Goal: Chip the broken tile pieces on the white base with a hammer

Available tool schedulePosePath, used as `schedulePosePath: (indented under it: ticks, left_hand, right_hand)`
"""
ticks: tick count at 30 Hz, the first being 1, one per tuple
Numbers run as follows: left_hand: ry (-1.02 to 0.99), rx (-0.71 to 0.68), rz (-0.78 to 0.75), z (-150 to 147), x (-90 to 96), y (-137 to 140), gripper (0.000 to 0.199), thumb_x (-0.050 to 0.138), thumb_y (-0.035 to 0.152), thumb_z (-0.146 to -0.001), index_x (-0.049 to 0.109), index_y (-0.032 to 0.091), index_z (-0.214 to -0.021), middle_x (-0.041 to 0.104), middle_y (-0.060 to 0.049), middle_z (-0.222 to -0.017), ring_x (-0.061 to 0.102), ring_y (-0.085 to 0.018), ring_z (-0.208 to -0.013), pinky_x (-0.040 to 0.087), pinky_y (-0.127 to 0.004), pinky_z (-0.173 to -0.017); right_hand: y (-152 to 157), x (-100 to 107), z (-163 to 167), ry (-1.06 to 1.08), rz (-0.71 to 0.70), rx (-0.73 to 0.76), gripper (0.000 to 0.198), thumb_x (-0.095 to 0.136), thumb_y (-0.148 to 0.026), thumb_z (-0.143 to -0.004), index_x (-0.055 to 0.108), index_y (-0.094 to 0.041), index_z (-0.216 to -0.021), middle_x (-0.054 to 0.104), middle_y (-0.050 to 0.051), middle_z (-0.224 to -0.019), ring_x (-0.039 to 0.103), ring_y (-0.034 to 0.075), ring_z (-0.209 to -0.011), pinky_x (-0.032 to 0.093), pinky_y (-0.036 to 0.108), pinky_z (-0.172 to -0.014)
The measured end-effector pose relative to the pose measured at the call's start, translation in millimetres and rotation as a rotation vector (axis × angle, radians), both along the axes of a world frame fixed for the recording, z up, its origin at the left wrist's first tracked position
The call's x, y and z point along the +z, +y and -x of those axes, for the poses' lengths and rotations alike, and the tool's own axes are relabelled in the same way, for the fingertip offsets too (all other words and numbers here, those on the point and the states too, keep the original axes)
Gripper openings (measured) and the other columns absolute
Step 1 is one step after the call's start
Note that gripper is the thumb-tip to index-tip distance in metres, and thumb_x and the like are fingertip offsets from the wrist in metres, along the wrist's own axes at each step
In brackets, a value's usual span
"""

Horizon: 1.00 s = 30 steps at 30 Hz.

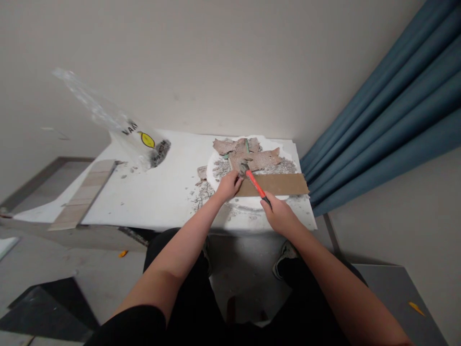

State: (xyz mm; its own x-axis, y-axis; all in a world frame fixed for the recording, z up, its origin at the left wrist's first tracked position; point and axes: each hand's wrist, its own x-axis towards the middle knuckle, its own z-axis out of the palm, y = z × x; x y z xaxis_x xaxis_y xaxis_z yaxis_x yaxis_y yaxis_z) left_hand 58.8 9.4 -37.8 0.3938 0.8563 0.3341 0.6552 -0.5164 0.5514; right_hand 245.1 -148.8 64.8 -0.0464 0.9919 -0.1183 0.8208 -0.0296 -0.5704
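"So, what do the hands have hold of?"

"Two hands, one hammer (256, 184). The right hand (280, 214) is closed round the dark end of its red handle. The left hand (228, 186) has its fingers bent in, close beside the hammer's head; I can't tell whether it pinches anything."

"Where's the hammer's head?"

"Over the rough brown pieces (266, 158), at the left end of the brown strip (277, 185). One strip, lying across the near side of one round white plate (213, 180). The rough pieces overlap, so I can't count them; bits of green (247, 144) show among them. Grey crumbs (284, 166) lie on the plate, too many to number, and more are scattered to its left on the white counter (158, 197)."

"Any writing?"

"One clear plastic bag (131, 142), standing at the back, left of the plate. Black capitals on it seem to start 'VAK'; the ending is unclear. Below is one yellow lemon shape (147, 140). Dark grey rubble (162, 151) shows at its base."

"Anything else to count?"

"One wood-toned plank (84, 194) at the counter's left, and two small yellow items: one on the floor (123, 253), one on a grey panel (392, 288) at lower right."
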Motion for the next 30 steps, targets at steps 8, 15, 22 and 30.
schedulePosePath:
  ticks: [8,15,22,30]
  left_hand:
    - [-0.118,0.031,0.008,2.7,-3.9,-0.7,0.010,0.058,0.020,-0.077,0.050,0.022,-0.083,0.055,-0.001,-0.079,0.050,-0.015,-0.072,0.042,-0.030,-0.069]
    - [-0.340,0.153,0.005,4.8,-1.5,-0.3,0.028,0.052,0.012,-0.075,0.054,0.020,-0.102,0.060,-0.003,-0.091,0.056,-0.016,-0.080,0.047,-0.032,-0.077]
    - [-0.400,0.364,0.068,38.4,16.9,10.8,0.026,0.047,0.014,-0.080,0.056,0.020,-0.103,0.065,-0.005,-0.099,0.061,-0.018,-0.085,0.051,-0.033,-0.080]
    - [0.325,0.439,0.356,101.7,17.6,-3.1,0.032,0.057,0.022,-0.080,0.055,0.022,-0.111,0.070,-0.007,-0.098,0.066,-0.025,-0.093,0.050,-0.035,-0.081]
  right_hand:
    - [-0.3,-7.5,0.9,-0.049,0.005,0.013,0.036,0.039,-0.032,-0.102,0.059,-0.019,-0.128,0.073,0.013,-0.102,0.065,0.027,-0.091,0.038,0.029,-0.072]
    - [-2.6,-11.0,3.7,-0.025,-0.007,-0.012,0.039,0.038,-0.035,-0.102,0.057,-0.020,-0.132,0.073,0.012,-0.099,0.065,0.027,-0.088,0.038,0.029,-0.069]
    - [-3.3,-19.9,6.0,0.014,0.022,0.007,0.041,0.039,-0.034,-0.101,0.056,-0.022,-0.136,0.073,0.011,-0.106,0.065,0.027,-0.093,0.041,0.029,-0.072]
    - [-3.4,-26.7,-6.4,0.020,-0.005,0.009,0.039,0.039,-0.033,-0.100,0.059,-0.017,-0.130,0.072,0.013,-0.106,0.064,0.028,-0.097,0.042,0.031,-0.079]
